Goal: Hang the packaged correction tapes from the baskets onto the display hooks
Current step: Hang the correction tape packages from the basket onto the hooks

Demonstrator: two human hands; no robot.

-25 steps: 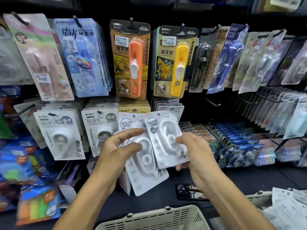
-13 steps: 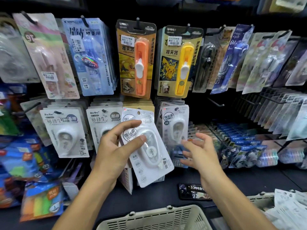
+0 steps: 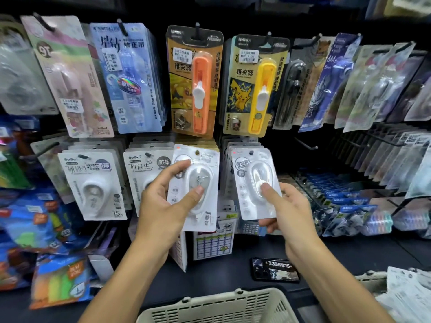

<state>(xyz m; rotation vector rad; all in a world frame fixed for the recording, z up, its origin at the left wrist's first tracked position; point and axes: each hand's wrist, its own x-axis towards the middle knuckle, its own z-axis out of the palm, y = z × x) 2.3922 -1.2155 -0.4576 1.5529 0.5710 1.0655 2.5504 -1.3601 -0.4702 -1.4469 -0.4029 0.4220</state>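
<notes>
Two white correction-tape packs were in play against the crowded display wall point(image 3: 256, 15), with its rows of carded stationery on black pegs. Below, a cream basket point(image 3: 217, 306) sat at the near edge, and a second basket point(image 3: 370, 278) at the right held more loose packs. The left hand point(image 3: 163, 206) gripped one pack point(image 3: 193, 185), thumb pressed on the blister and fingers curled behind the card's left edge, holding it upright, its long axis near vertical, just in front of the stack under the orange clip pusher point(image 3: 200, 89). The right hand point(image 3: 286, 210) pinched the other pack point(image 3: 254, 183), thumb on the bubble and fingers behind its lower edge; this one appeared already seated on its peg, the hang hole at the top around the hook. I judged the coming move belonged to the left hand: its card's top hole lay directly above the grip, so it needed lifting and pushing straight back onto the hook behind, which the pack hid from me.
</notes>
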